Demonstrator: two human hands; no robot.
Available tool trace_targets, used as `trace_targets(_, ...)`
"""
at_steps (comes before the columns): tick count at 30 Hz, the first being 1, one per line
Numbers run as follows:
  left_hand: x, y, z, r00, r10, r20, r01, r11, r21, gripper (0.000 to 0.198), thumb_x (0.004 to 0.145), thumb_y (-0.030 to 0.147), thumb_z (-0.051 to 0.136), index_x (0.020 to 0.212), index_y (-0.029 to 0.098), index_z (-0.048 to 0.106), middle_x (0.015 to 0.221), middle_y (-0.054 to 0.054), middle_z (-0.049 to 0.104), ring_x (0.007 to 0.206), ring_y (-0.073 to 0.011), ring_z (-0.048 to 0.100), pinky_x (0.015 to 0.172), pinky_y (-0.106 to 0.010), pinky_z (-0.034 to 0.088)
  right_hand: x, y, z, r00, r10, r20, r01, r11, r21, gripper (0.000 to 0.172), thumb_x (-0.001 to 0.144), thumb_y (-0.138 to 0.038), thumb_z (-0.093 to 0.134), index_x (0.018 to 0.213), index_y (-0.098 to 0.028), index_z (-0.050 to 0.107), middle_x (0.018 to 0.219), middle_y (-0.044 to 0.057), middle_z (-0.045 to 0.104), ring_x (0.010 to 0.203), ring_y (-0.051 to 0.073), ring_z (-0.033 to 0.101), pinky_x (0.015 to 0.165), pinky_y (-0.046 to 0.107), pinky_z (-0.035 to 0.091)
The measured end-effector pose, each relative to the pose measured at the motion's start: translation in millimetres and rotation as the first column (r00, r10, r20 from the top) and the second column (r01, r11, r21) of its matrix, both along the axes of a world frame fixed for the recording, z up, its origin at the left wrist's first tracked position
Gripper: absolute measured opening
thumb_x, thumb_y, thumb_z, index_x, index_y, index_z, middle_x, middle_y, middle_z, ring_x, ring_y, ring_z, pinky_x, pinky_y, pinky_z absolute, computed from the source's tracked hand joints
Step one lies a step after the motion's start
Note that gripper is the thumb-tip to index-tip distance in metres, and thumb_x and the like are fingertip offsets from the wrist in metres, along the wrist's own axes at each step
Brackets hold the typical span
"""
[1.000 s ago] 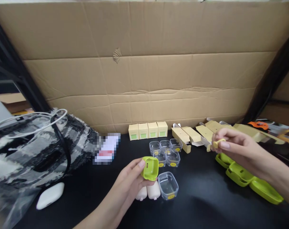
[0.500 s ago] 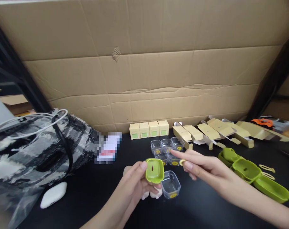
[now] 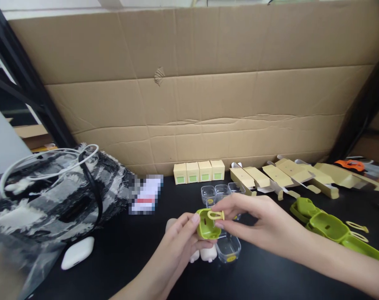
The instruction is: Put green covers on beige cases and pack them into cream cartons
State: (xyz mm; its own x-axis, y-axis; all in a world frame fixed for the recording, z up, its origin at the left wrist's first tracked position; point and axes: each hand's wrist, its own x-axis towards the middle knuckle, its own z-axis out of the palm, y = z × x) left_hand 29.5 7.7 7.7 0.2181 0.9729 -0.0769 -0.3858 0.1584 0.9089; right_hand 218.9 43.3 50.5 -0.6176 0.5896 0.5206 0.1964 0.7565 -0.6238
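My left hand (image 3: 179, 241) grips a small green case (image 3: 206, 227) above the black table (image 3: 114, 254). My right hand (image 3: 252, 223) pinches a pale yellow loop clip (image 3: 216, 215) and presses it against the top of that green case. Just below the hands lie two cream pods (image 3: 204, 254) and a clear plastic tub (image 3: 228, 249). More clear tubs (image 3: 216, 192) stand behind the hands.
Green cases (image 3: 328, 227) and two loose yellow clips (image 3: 358, 231) lie at the right. Small cream boxes (image 3: 198, 171) and flat unfolded cartons (image 3: 289, 177) line the cardboard wall (image 3: 189, 104). A furry grey bag (image 3: 51, 196) with a white cable and a white mouse (image 3: 77, 252) sit left.
My right hand has carried the yellow clip from the right side across to the green case in my left hand. The left hand has tilted the case slightly.
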Motion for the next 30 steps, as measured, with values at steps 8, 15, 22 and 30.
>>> trace_targets(8,3,-4,4.5,1.0,-0.013,-0.013,0.012,0.993,-0.12,0.035,0.068,0.047,0.078,0.081,0.015,0.068,0.084,-0.004,0.068,0.078,-0.0159,0.066,0.076,-0.031,0.054,7,8,-14.1,0.973,-0.164,0.163,0.011,0.739,0.673,0.013,0.092,-0.019,0.053,0.095,-0.015,0.065,0.089,0.008,0.061,0.079,0.018,0.058,0.07,0.033,0.048)
trace_targets(15,4,-10,8.2,0.997,-0.062,-0.039,0.056,0.989,-0.14,0.03,0.072,0.044,0.075,0.082,0.016,0.07,0.082,0.0,0.065,0.083,-0.0173,0.069,0.076,-0.03,0.058,3,3,-12.6,0.973,-0.164,0.159,-0.017,0.643,0.766,0.02,0.094,-0.016,0.047,0.086,-0.014,0.066,0.091,0.007,0.064,0.08,0.016,0.057,0.081,0.031,0.046)
trace_targets(22,5,-12,4.0,0.996,-0.074,-0.04,0.069,0.991,-0.113,0.029,0.073,0.044,0.075,0.082,0.017,0.069,0.081,0.0,0.065,0.082,-0.0154,0.068,0.074,-0.027,0.057,0,0,-12.6,0.972,-0.181,0.152,-0.006,0.622,0.783,0.03,0.096,-0.016,0.041,0.08,-0.015,0.066,0.087,0.005,0.064,0.076,0.014,0.057,0.084,0.03,0.043)
trace_targets(30,7,-16,5.9,0.999,-0.032,-0.01,0.031,0.996,-0.082,0.021,0.076,0.038,0.074,0.085,0.02,0.07,0.08,0.001,0.065,0.082,-0.0162,0.067,0.075,-0.03,0.056,0,-1,-17.1,0.958,-0.171,0.229,-0.058,0.667,0.742,0.026,0.096,-0.011,0.039,0.088,-0.014,0.064,0.088,0.006,0.064,0.079,0.016,0.059,0.087,0.033,0.044)
